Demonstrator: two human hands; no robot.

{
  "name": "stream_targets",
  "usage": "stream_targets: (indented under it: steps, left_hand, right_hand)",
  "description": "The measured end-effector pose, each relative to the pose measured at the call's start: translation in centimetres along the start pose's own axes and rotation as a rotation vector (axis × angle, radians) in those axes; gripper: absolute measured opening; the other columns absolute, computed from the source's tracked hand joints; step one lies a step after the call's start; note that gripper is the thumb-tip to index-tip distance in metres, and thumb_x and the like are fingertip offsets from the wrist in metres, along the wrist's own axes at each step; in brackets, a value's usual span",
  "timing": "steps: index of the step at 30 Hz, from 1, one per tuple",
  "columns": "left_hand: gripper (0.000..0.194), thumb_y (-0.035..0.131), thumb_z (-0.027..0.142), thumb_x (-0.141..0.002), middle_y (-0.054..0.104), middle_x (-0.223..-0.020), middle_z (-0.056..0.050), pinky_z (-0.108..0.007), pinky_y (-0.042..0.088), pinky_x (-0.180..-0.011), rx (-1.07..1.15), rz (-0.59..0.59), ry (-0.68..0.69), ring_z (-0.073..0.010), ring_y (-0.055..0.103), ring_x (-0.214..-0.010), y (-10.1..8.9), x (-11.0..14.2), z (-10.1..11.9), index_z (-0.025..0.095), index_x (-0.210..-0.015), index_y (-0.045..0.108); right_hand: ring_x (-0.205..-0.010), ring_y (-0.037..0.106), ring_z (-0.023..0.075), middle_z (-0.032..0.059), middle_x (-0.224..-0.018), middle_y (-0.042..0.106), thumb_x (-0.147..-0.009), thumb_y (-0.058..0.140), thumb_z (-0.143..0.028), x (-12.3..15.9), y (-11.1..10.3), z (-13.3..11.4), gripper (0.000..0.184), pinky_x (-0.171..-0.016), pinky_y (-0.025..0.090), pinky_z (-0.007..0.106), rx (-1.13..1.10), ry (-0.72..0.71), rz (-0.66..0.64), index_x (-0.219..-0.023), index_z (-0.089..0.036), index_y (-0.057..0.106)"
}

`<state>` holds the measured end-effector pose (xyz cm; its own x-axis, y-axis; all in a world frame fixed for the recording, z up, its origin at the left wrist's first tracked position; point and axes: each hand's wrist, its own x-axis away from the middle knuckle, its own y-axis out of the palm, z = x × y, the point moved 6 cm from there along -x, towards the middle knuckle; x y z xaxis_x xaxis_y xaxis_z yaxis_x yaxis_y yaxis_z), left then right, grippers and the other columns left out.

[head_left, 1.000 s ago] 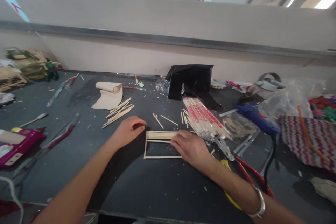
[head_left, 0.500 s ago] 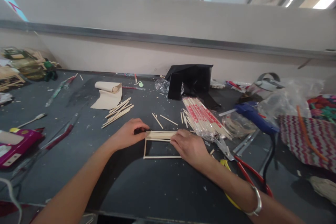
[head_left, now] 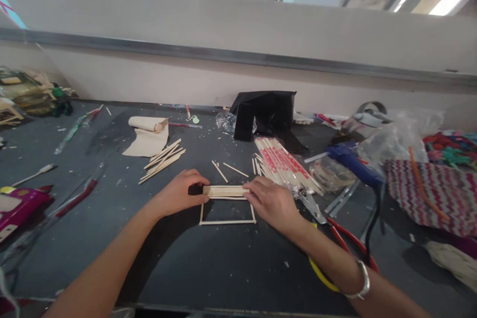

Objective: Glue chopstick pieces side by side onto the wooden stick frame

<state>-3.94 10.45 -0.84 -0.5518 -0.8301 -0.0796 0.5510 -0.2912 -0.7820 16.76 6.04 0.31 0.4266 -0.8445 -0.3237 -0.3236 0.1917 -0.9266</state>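
A rectangular frame of thin wooden sticks (head_left: pixel 228 222) lies flat on the dark table. Across its far side runs a row of parallel wooden sticks (head_left: pixel 225 192), set close together. My left hand (head_left: pixel 182 191) grips the row's left end, thumb at the near edge and fingers at the far edge. At the right end, my right hand (head_left: pixel 274 203) has its fingers closed on the sticks; its fingertips partly cover them. Beyond my left hand lies a loose pile of sticks (head_left: pixel 163 160), and two short sticks (head_left: pixel 235 169) lie past the frame.
Packaged sticks (head_left: pixel 285 161), red-handled pliers (head_left: pixel 341 233) and a blue glue gun (head_left: pixel 352 161) lie on the right. A cloth roll (head_left: pixel 147 134) and black plastic sheet (head_left: pixel 276 112) are further back. A magenta device (head_left: pixel 24 208) sits at left, patterned fabric (head_left: pixel 432 196) at far right.
My right hand has shifted off the frame's right side, which now shows with its near corner. My left thumb has moved to the near edge of the row. The view has turned slightly right.
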Motion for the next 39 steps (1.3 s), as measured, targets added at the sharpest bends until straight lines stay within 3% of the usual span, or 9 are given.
stream_targets:
  steps: [4,7,15,23,28,39]
  left_hand:
    - [0.031,0.065,0.039,-0.074,0.06,-0.091,-0.005,-0.03,0.046,-0.075,0.029,0.014,-0.005,-0.0191,0.057,-0.085,-0.2,0.0,0.0,0.022,-0.101,0.068]
    - [0.034,0.067,0.04,-0.072,0.061,-0.092,-0.005,-0.03,0.046,-0.075,0.014,0.005,0.007,-0.0195,0.057,-0.086,-0.1,0.0,0.0,0.022,-0.101,0.068]
    - [0.038,0.07,0.043,-0.071,0.06,-0.098,-0.006,-0.032,0.046,-0.079,-0.042,-0.031,-0.021,-0.0219,0.056,-0.092,0.0,-0.1,0.1,0.022,-0.102,0.068]
    - [0.033,0.059,0.041,-0.08,0.06,-0.091,-0.004,-0.029,0.048,-0.072,0.108,-0.074,-0.058,-0.0163,0.058,-0.079,-0.4,0.2,-1.4,0.022,-0.106,0.065]
    - [0.031,0.062,0.042,-0.076,0.062,-0.087,-0.003,-0.03,0.048,-0.074,0.155,-0.051,-0.142,-0.0169,0.059,-0.078,-0.7,0.2,-3.0,0.021,-0.099,0.067]
    - [0.028,0.067,0.039,-0.072,0.059,-0.082,-0.001,-0.028,0.046,-0.07,0.131,-0.029,-0.135,-0.0152,0.057,-0.074,-0.3,-0.1,-2.6,0.02,-0.093,0.069]
  right_hand:
    - [-0.084,0.063,0.0167,0.0028,-0.091,0.067,-0.09,0.053,-0.022,-0.1,-2.4,1.9,0.012,-0.074,0.045,0.026,-0.086,0.133,0.122,-0.095,-0.021,0.063]
    - [-0.083,0.063,0.0165,0.0023,-0.089,0.067,-0.087,0.056,-0.02,-0.2,-2.9,2.2,0.011,-0.073,0.046,0.026,-0.146,0.17,0.106,-0.093,-0.021,0.064]
    - [-0.077,0.062,0.0139,-0.0001,-0.086,0.067,-0.082,0.059,-0.016,-0.4,-1.2,2.0,0.012,-0.068,0.045,0.024,-0.257,0.159,-0.191,-0.091,-0.021,0.065]
    - [-0.079,0.061,0.0145,-0.0006,-0.088,0.068,-0.084,0.054,-0.016,-0.4,-0.1,3.4,0.012,-0.068,0.042,0.024,-0.221,0.11,-0.262,-0.09,-0.022,0.063]
    - [-0.085,0.061,0.0168,0.002,-0.091,0.066,-0.088,0.054,-0.02,-0.1,0.5,3.3,0.008,-0.074,0.042,0.027,-0.174,0.055,-0.304,-0.09,-0.02,0.062]
    - [-0.084,0.061,0.0164,0.0014,-0.088,0.066,-0.089,0.057,-0.024,-0.2,0.8,3.2,0.007,-0.074,0.042,0.026,-0.198,0.062,-0.315,-0.088,-0.019,0.063]
